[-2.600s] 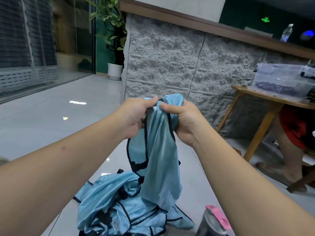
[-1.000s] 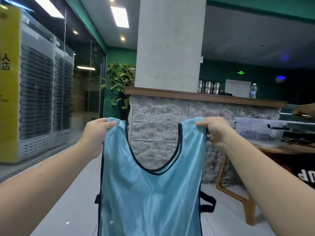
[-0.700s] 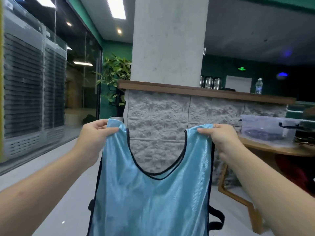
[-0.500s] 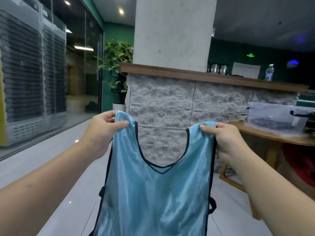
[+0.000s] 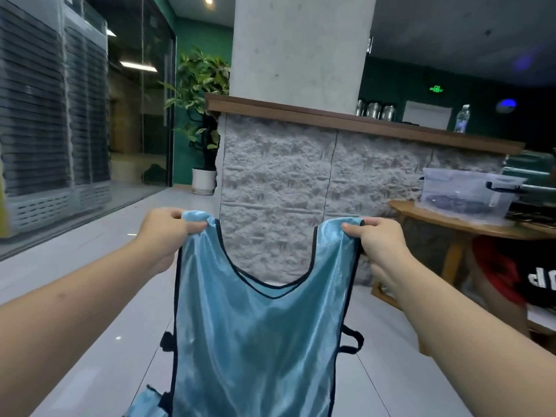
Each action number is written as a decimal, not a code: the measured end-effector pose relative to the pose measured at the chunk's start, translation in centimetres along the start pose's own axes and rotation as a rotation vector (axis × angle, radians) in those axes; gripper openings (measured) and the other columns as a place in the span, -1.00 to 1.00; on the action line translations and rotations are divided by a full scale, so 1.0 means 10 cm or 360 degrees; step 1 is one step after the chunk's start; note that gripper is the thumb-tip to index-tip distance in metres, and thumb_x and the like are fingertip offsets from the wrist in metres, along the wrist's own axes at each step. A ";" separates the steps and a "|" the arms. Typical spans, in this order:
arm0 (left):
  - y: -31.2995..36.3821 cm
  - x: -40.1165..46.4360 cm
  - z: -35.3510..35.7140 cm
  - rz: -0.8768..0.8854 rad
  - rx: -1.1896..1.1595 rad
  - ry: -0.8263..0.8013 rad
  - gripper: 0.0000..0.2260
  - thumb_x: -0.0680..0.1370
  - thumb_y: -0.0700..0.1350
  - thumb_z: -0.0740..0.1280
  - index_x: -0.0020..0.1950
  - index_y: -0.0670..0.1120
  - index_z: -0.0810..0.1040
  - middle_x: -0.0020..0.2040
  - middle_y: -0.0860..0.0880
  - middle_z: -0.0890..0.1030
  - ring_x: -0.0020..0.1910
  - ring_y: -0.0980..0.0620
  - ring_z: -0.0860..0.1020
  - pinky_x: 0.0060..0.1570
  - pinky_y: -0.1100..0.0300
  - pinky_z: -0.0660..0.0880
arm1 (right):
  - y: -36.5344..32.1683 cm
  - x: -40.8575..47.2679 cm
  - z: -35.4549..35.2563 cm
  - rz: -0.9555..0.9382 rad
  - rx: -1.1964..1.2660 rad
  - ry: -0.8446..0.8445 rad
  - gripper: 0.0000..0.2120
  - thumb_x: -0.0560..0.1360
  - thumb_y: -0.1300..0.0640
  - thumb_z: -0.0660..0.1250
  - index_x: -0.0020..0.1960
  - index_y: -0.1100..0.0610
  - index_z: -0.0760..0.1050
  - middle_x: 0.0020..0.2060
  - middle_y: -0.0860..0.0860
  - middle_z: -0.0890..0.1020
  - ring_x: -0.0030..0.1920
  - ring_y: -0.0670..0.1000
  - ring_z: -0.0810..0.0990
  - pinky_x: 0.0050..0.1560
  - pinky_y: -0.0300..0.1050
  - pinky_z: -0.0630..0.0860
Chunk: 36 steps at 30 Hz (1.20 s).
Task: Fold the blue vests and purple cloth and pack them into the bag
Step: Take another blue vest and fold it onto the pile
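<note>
Shiny blue vest hangs flat in the air in front of me. My left hand pinches its left shoulder strap, my right hand pinches the right one. Far behind stands a stone counter.

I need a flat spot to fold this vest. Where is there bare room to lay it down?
Bare floor lies left of the blue vest, toward the glass wall, and ahead up to the stone counter. A narrower strip runs right of it. The wooden table is crowded by a plastic bin.
</note>
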State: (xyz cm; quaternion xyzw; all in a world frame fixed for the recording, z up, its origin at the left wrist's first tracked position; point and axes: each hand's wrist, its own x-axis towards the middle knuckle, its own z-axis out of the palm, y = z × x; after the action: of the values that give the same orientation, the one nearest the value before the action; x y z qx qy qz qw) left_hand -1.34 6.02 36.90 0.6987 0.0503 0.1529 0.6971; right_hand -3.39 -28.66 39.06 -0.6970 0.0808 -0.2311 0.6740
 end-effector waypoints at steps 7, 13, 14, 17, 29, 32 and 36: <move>0.02 -0.16 0.28 -0.0076 0.0101 -0.0254 -0.78 0.50 -0.21 0.54 0.01 -0.32 0.61 -0.03 -0.29 0.70 -0.03 -0.25 0.69 0.08 -0.12 0.60 | -0.04 -0.09 0.21 0.0173 -0.0078 -0.0144 -0.75 0.50 0.25 0.54 0.04 0.43 0.62 -0.11 0.25 0.74 -0.09 0.25 0.74 0.01 0.09 0.68; 0.06 -0.24 0.47 0.0115 0.0295 0.0024 -0.68 0.55 -0.24 0.35 -0.31 -0.08 0.28 -0.34 -0.11 0.30 -0.29 -0.07 0.29 -0.25 0.07 0.18 | -0.02 -0.11 0.35 0.0164 -0.0220 -0.0114 -0.76 0.64 0.14 0.33 -0.14 0.15 0.34 -0.29 0.09 0.36 -0.27 0.06 0.36 -0.31 -0.10 0.28; 0.07 -0.26 0.47 0.0121 0.0342 0.0061 -0.69 0.53 -0.26 0.34 -0.30 -0.07 0.26 -0.33 -0.11 0.28 -0.28 -0.07 0.26 -0.24 0.05 0.16 | -0.02 -0.13 0.38 0.0181 -0.0220 -0.0118 -0.78 0.64 0.14 0.31 -0.12 0.15 0.33 -0.27 0.09 0.34 -0.26 0.05 0.34 -0.31 -0.10 0.28; 0.13 -0.33 0.50 0.0146 0.0447 0.0089 -0.65 0.48 -0.29 0.31 -0.31 -0.04 0.16 -0.34 -0.08 0.18 -0.27 -0.06 0.16 -0.27 0.03 0.06 | -0.01 -0.23 0.50 0.0225 -0.0187 -0.0177 -0.81 0.62 0.09 0.33 -0.05 0.21 0.43 -0.18 0.14 0.44 -0.20 0.10 0.46 -0.23 -0.02 0.41; 0.24 -0.76 0.85 -0.0230 -0.0087 -0.0249 -0.94 0.58 -0.22 0.33 -0.03 -0.20 0.57 -0.35 -0.12 0.51 -0.49 -0.06 0.50 -0.53 0.24 0.45 | -0.05 -0.78 0.99 0.0294 -0.0086 -0.0535 -0.60 0.39 -0.02 0.37 0.12 0.20 0.61 -0.06 0.18 0.65 -0.11 0.12 0.53 -0.09 0.05 0.44; 0.34 -0.88 0.88 -0.0146 -0.0065 -0.0435 -0.76 0.67 -0.02 0.30 -0.02 -0.16 0.61 -0.43 -0.03 0.53 -0.51 0.00 0.49 -0.47 0.18 0.56 | -0.08 -0.83 0.96 0.0175 -0.0113 -0.0660 -0.65 0.63 -0.04 0.36 0.13 0.26 0.62 -0.02 0.24 0.75 -0.08 0.19 0.76 0.04 0.11 0.69; 0.46 -0.87 0.80 -0.0131 -0.0042 -0.0635 -0.35 0.66 0.35 0.08 -0.09 -0.18 0.63 -0.36 -0.08 0.58 -0.39 -0.05 0.55 -0.35 0.12 0.61 | -0.21 -0.90 0.83 -0.0027 0.0011 -0.0880 -0.65 0.63 -0.03 0.41 0.03 0.29 0.69 -0.04 0.19 0.76 0.01 0.21 0.76 0.15 0.15 0.68</move>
State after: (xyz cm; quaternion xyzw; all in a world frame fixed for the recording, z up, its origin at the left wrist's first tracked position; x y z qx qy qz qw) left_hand -8.02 -4.19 40.36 0.7033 -0.0621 -0.0165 0.7079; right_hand -8.14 -17.25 39.31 -0.7320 -0.1130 -0.0379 0.6708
